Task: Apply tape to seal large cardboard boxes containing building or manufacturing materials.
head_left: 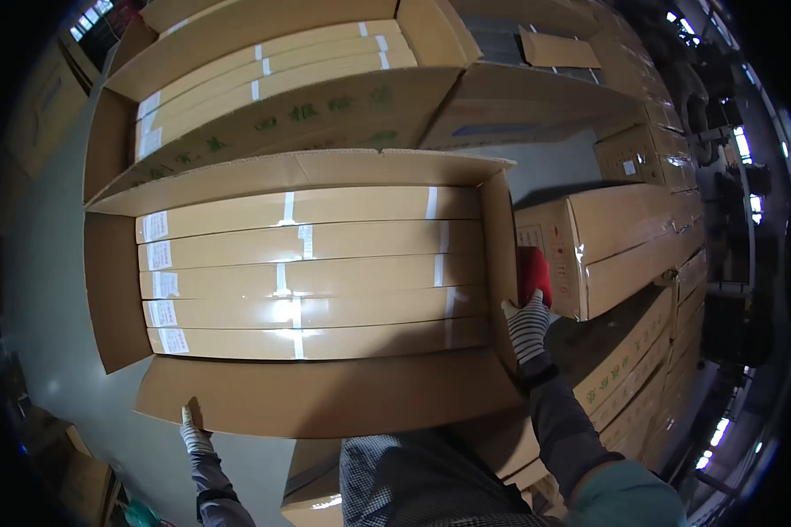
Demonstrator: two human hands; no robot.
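Note:
A long open carton [325, 395] lies in front of me, its flaps standing outward. Inside, several long, flat brown boxes [378, 274] lie side by side, each with white straps and a white label at the left end. My left hand [195, 432], in a striped glove, pinches the edge of the near flap at its left part. At the carton's right end my right hand [527, 332], also in a striped glove, is closed round the lower end of a red rounded object [533, 274], whose kind I cannot make out. Its thumb is close to the right flap.
Another open carton [281, 119] with similar boxes stands just beyond. To its right is a further open carton [536, 105] with a loose brown piece on top. A closed, taped carton [628, 228] sits at the right, above stacked cartons [628, 364]. Grey floor [53, 290] shows at left.

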